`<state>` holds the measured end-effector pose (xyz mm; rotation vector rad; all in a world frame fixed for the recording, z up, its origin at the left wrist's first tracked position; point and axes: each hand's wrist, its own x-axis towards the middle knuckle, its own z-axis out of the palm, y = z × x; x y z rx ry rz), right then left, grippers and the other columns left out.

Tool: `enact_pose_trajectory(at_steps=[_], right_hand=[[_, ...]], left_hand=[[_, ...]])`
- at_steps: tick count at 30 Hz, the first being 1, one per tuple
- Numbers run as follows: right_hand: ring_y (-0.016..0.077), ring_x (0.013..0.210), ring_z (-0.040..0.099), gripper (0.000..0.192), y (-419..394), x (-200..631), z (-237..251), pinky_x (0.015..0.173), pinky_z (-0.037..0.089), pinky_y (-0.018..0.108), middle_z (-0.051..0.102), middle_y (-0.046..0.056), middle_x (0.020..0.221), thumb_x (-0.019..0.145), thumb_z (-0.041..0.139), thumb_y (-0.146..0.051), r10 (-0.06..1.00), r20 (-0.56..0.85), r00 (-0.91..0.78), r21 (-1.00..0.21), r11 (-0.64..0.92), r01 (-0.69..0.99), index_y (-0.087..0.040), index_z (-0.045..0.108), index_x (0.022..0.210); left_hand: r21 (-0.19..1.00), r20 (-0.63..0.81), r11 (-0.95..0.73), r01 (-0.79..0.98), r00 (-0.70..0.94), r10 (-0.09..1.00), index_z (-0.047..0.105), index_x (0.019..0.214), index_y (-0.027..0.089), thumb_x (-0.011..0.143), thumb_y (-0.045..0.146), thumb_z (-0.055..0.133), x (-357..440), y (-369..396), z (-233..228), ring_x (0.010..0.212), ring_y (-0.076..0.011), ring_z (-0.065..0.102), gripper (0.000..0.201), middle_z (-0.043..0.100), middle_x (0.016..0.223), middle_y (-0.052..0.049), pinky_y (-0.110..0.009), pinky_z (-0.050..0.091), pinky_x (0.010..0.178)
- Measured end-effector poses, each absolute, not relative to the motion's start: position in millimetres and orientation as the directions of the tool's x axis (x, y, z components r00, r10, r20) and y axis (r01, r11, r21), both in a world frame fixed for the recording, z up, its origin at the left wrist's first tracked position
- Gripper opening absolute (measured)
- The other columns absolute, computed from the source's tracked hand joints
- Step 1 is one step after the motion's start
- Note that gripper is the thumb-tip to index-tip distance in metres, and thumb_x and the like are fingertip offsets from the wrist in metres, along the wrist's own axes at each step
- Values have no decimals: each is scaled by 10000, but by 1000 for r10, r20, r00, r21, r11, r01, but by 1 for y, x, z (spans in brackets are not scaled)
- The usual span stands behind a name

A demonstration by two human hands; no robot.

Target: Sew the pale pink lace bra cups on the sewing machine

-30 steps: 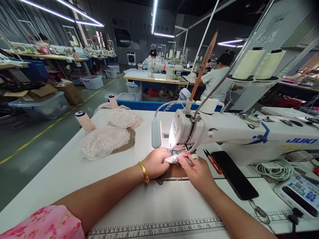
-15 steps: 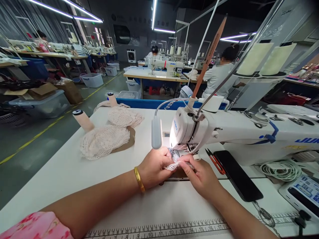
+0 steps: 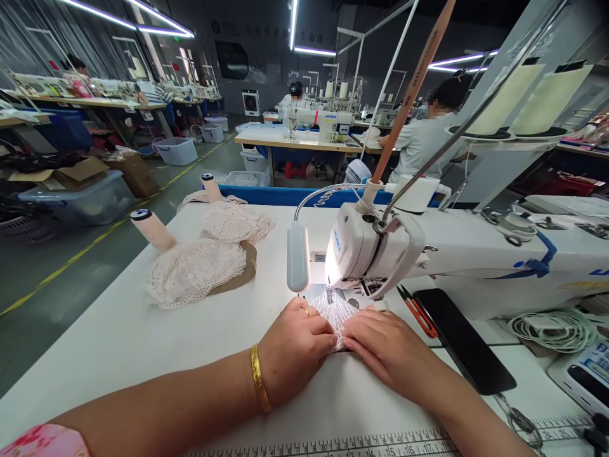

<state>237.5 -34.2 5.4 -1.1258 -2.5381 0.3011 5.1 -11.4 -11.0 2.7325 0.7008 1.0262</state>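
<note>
White lace fabric lies fanned out under the needle area of a white sewing machine, lit brightly by its lamp. At its left edge, my left hand grips the lace between thumb and bent fingers. My right hand holds the right edge, fingers pressed together on the cloth. Between both hands the near end of the lace is gathered narrow. The fingertips partly cover it.
Lace pieces lie on the table's left with a thread cone and another cone. Right of my hand are orange-handled snips, a black phone and a coiled cable. A ruler strip runs along the front. Co-workers sit beyond.
Both hands have drawn toward me and lowered onto the table. The lace, bunched between my fingers before, now lies spread flat below the needle area. The view has shifted slightly.
</note>
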Motion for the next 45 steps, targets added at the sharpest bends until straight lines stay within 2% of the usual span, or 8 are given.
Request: enact_pose_trajectory(at_steps=[8, 12, 18, 21, 24, 28, 32, 45], right_hand=[[200, 770, 646, 246, -25, 239, -5, 752, 413, 345, 682, 0, 798, 1108, 412, -242, 767, 266, -584, -266, 641, 720, -238, 567, 917], [210, 726, 641, 301, -18, 240, -12, 722, 440, 351, 701, 29, 803, 1118, 357, -279, 773, 301, -559, -196, 624, 757, -231, 581, 922], [219, 750, 656, 323, -15, 232, -9, 733, 501, 339, 729, 30, 829, 1101, 368, -327, 858, 343, -382, -333, 492, 804, -257, 652, 965], [226, 810, 675, 321, -15, 227, -4, 766, 526, 343, 749, 39, 873, 1090, 389, -330, 879, 350, -323, -427, 456, 781, -265, 675, 960], [225, 876, 683, 292, -16, 229, -2, 805, 538, 356, 764, 48, 957, 1089, 400, -296, 858, 354, -373, -464, 507, 726, -257, 675, 999], [214, 875, 668, 228, -20, 236, 1, 814, 524, 365, 756, 41, 967, 1084, 443, -236, 790, 284, -544, -436, 611, 660, -249, 668, 1050], [225, 947, 641, 181, -28, 239, 9, 823, 487, 377, 731, 37, 1035, 1064, 514, -212, 736, 218, -642, -341, 673, 656, -263, 687, 1087], [251, 908, 652, 212, -24, 236, 2, 822, 494, 417, 735, 76, 1040, 1058, 484, -189, 764, 264, -589, -231, 643, 731, -232, 685, 1111]], left_hand=[[248, 614, -875, 415, 632, 473, 714, 838, 189, 976, 107, 574, 10, 1, -15, 713, -141, 645, 213, 773, 835, 23, -370, 368, 768], [279, 543, -856, 434, 664, 514, 722, 790, 185, 988, 151, 552, 9, 11, -14, 737, -163, 643, 263, 756, 811, -9, -352, 403, 748], [652, 215, -617, 439, 674, 707, 723, 774, 185, 986, 280, 543, 6, 32, 1, 841, -170, 649, 294, 706, 854, -29, -278, 501, 790], [738, 106, -503, 451, 658, 746, 674, 696, 185, 1017, 354, 514, 5, 40, 6, 811, -154, 640, 397, 675, 782, -10, -254, 510, 774], [691, 203, -608, 392, 702, 683, 691, 727, 184, 1036, 342, 501, 2, 38, 4, 812, -155, 644, 396, 689, 779, -9, -269, 507, 795], [443, 401, -830, 339, 753, 522, 764, 897, 199, 1009, 259, 579, -4, 20, -1, 852, -180, 663, 225, 753, 914, -36, -332, 465, 813], [256, 466, -892, 374, 760, 452, 766, 916, 214, 1011, 226, 621, -7, 1, -2, 829, -175, 664, 174, 763, 909, -24, -373, 409, 814], [205, 464, -871, 446, 739, 488, 752, 915, 198, 981, 159, 589, -5, 10, -9, 861, -187, 672, 180, 773, 984, -36, -388, 389, 829]])
